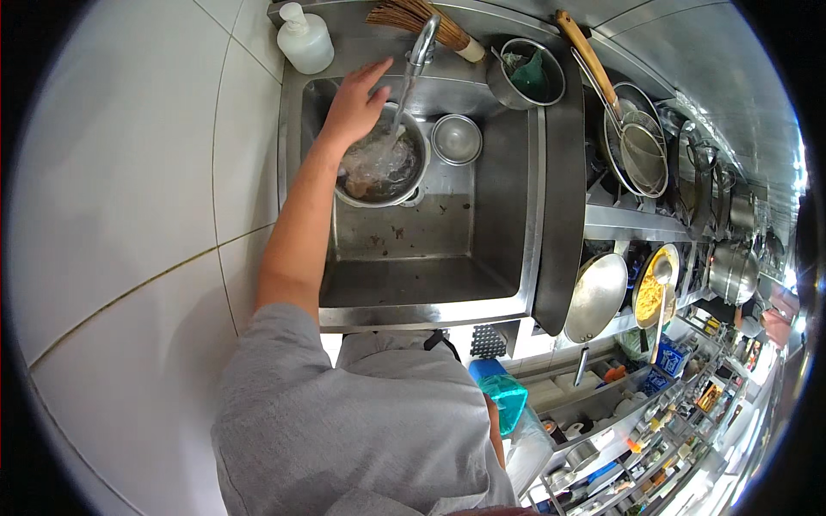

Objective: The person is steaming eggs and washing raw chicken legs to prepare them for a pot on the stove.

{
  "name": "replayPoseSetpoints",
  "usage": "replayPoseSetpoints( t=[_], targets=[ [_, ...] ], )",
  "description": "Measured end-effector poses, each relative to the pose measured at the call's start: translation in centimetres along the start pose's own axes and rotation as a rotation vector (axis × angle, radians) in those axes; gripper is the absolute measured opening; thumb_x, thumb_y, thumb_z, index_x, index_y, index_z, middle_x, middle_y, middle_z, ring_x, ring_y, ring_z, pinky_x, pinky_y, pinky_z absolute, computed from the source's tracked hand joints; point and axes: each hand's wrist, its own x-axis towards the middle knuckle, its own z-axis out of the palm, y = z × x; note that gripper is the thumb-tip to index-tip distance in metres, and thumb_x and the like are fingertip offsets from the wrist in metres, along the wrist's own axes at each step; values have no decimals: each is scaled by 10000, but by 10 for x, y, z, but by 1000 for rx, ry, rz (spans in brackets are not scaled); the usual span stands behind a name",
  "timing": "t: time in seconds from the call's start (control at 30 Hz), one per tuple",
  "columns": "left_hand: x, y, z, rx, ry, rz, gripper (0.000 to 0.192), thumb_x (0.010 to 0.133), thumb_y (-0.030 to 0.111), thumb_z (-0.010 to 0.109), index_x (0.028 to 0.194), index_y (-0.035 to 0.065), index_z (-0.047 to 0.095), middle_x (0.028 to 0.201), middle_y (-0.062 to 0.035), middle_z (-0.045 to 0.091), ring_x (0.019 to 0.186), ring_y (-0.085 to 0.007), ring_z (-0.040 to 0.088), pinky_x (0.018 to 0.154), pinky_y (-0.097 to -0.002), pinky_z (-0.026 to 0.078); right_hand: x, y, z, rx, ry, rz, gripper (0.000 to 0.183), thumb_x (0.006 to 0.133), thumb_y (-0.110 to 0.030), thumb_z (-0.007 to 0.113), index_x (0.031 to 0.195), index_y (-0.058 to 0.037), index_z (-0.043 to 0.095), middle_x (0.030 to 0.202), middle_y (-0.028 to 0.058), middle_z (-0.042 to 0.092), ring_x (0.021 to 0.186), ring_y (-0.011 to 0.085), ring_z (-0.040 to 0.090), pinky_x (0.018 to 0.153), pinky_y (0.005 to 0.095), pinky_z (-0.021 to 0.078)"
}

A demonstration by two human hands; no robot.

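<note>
My left hand [361, 100] reaches over the near-left rim of a round metal pot [423, 158] in the steel sink [413, 232]. Its thumb stands apart from the fingers, and it holds nothing. Just right of the fingertips, a curved metal faucet [423, 45] pours water into the pot. The water churns around something pale brown that I cannot identify. A small metal bowl [457, 139] sits in the sink to the right of the pot. My right hand is out of view; only part of that arm shows beside my torso.
A pump bottle [306, 44], a bundled-twig brush [419, 22] and a pot holding green mesh [526, 74] stand behind the sink. Rightward are strainers [643, 155], a wok [597, 297] and a pan with yellow food [652, 290] on stoves. A tiled wall [129, 161] borders the left.
</note>
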Motion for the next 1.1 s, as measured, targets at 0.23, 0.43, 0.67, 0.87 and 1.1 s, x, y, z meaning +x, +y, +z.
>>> replayPoseSetpoints(
  t=[0.23,0.43,0.67,0.87,1.1],
  targets=[
    [30,-19,-8,-21,-334,-5,598,1013,-29,573,1591,118,537,1575,-171,571,1440,-382,539,1203,-442,457,1,-62,-26,-25,8,-147,358,1033,-213,710,1326,-6,723,1092,193,815,1020,273,795,900,376,601],
    [30,-24,3,160,-475,172,790,980,-113,519,1626,342,509,1547,-160,540,1315,-312,634,1081,-437,532,30,-207,-64,-271,-302,-284,318,1040,-270,703,1272,-62,767,1025,187,807,954,312,792,828,410,593],
    [29,-16,1,263,-331,259,556,974,-74,568,1433,214,693,1236,-149,630,1164,-356,659,984,-482,555,182,-458,-5,-437,-192,-816,254,1049,-264,616,1089,-41,731,973,223,754,941,433,748,795,531,551],
    [-107,-118,19,405,-403,-854,693,951,213,757,1531,-61,494,1403,-328,627,1306,-473,623,1129,-536,506,320,-566,105,-346,74,-918,464,1009,-215,655,1405,26,635,1200,283,740,1166,455,712,1030,515,554],
    [-151,-110,49,654,-383,-879,880,929,207,787,1565,-201,335,1444,-350,580,1284,-491,631,1085,-497,556,424,-590,142,-348,61,-677,515,886,-139,747,1354,8,589,1186,301,731,1164,467,708,1002,531,554]
  ],
)
